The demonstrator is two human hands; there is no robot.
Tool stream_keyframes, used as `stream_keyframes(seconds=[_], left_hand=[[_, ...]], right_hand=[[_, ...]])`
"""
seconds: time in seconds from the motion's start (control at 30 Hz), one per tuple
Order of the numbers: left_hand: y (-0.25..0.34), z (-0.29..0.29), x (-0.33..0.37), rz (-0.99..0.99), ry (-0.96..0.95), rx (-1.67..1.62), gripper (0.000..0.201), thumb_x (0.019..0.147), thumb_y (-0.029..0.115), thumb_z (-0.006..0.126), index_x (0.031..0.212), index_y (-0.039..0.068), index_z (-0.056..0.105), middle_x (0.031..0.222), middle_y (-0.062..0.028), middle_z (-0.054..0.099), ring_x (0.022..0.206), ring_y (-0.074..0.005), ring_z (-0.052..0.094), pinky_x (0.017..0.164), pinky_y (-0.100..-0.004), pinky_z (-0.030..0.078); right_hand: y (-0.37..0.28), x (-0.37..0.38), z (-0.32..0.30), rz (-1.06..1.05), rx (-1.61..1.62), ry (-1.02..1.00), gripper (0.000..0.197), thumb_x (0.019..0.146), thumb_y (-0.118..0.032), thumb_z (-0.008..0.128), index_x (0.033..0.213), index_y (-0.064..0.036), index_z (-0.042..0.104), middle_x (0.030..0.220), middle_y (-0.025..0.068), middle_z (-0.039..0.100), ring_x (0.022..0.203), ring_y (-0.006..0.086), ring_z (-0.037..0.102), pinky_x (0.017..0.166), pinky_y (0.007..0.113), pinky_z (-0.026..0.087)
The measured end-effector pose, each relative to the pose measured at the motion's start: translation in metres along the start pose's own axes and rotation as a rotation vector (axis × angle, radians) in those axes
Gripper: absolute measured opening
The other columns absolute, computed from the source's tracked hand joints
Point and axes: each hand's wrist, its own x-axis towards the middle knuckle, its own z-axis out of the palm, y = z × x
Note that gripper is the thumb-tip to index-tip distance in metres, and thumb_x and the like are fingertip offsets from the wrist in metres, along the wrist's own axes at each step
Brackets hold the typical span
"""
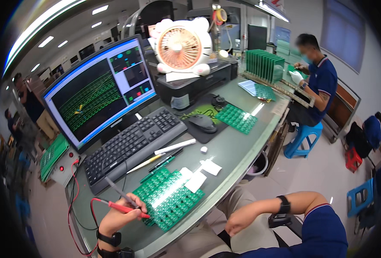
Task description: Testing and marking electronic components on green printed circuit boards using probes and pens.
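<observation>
My left hand (120, 216) is closed round a red test probe (122, 207), its tip down at the near left edge of a green circuit board panel (179, 206). A dark, slim probe (120, 189) also lies in the same fingers, pointing up and away. My right hand (241, 219) rests on my thigh, away from the table; its fingers are mostly hidden. Small white paper pieces (195, 182) lie on the panel's far right corner. Another green panel partly shows beneath, toward the keyboard.
Beyond the panel are pens (145, 164), a keyboard (134, 146), a mouse (202, 123) and a monitor (98, 92). A red lead (73, 195) loops off the left edge. A fan (179, 46) stands on a black printer. Racked boards (263, 65) stand near a seated co-worker (317, 81).
</observation>
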Motion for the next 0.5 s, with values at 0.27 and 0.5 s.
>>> stream_keyframes(seconds=[0.27, 0.5], left_hand=[[0.005, -0.001, 0.0, -0.023, -0.011, 0.012, 0.019, 0.085, 0.007, 0.059, 0.101, 0.005, 0.049, 0.096, -0.0065, 0.06, 0.089, -0.0139, 0.058, 0.073, -0.027, 0.049], [0.002, -0.002, 0.001, -0.018, -0.026, -0.031, 0.02, 0.084, 0.006, 0.059, 0.101, 0.005, 0.049, 0.095, -0.0049, 0.059, 0.088, -0.0125, 0.058, 0.074, -0.0266, 0.048]], right_hand=[[-0.088, -0.028, -0.146, -0.219, -0.044, 0.594, 0.025, 0.096, -0.025, 0.053, 0.108, -0.0043, 0.06, 0.091, 0.0084, 0.065, 0.085, 0.0218, 0.063, 0.076, 0.034, 0.049], [-0.054, 0.049, -0.231, 0.033, -0.419, 0.816, 0.018, 0.087, -0.02, 0.059, 0.1, -0.0078, 0.063, 0.093, 0.0113, 0.066, 0.088, 0.0296, 0.064, 0.075, 0.04, 0.049]])
